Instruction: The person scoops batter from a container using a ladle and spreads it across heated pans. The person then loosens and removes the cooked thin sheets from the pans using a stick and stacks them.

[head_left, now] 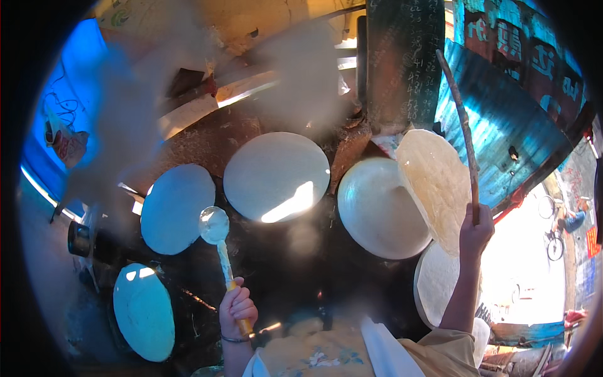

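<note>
My left hand [238, 308] is wrapped round the yellowish handle of a ladle [215, 225], whose bowl and shaft are coated in white batter. The bowl is above the right edge of a round pale griddle [176, 210]. At the right, my raised right hand [475, 235] grips a long thin wooden stick [463, 119], which points up and away. A thin round flatbread [434, 182] hangs along the stick's left side; how it is held up cannot be made out. It partly covers another round griddle [377, 213].
A large round griddle [276, 169] lies at the centre, and another [143, 312] at the lower left. Beneath my right forearm is a pale round surface [438, 279]. Corrugated metal sheeting [502, 125] and a dark post [402, 69] stand beyond. Hazy patches blur the upper left.
</note>
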`<state>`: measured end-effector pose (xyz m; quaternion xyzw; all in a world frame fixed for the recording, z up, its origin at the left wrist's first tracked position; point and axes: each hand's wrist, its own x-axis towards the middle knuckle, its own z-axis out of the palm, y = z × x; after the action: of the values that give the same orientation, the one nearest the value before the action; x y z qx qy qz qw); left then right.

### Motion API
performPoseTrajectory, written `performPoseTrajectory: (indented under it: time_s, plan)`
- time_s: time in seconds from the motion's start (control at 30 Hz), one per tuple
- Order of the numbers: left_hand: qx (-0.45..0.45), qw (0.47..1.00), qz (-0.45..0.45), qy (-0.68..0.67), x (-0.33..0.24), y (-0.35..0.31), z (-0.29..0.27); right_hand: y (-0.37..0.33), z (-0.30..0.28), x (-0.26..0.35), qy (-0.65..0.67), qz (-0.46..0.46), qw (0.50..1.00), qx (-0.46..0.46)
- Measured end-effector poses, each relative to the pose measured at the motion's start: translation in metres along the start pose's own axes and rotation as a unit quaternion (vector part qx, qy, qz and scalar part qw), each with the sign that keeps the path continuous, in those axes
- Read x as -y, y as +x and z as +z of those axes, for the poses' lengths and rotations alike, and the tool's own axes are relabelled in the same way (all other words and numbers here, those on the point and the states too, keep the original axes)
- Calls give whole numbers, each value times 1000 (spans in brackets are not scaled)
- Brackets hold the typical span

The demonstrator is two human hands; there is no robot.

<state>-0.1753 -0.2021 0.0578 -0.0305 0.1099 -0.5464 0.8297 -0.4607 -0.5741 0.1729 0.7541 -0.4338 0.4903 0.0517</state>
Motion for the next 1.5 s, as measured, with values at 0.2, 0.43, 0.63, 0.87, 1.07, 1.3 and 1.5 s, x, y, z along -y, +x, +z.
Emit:
performPoseTrajectory:
  time_s: [0.2, 0.43, 0.63, 0.87, 1.07, 1.3, 1.5]
  plan:
    - [-13, 996, -89, 0, -3, 19, -13, 31, -112, 6, -63, 67, 992, 82]
    - [-12, 971, -237, -14, 54, 49, -17, 40, -168, -63, -149, 139, 948, 245]
    - [-20, 958, -286, 9, 102, 55, -26, -46, -279, -158, -95, 357, 929, 14]
    - [-44, 943, -329, 13, 182, 70, -28, -263, -384, -247, 92, 542, 759, -349]
    - [-57, 931, -359, 23, 259, 85, -17, -567, -384, -326, -44, 659, 592, -462]
    - [-87, 934, -342, 52, 311, 80, -18, -560, -324, -274, -195, 799, 439, -361]
    - [-67, 943, -323, 39, 308, 53, -15, -572, -351, -265, -342, 792, 459, -214]
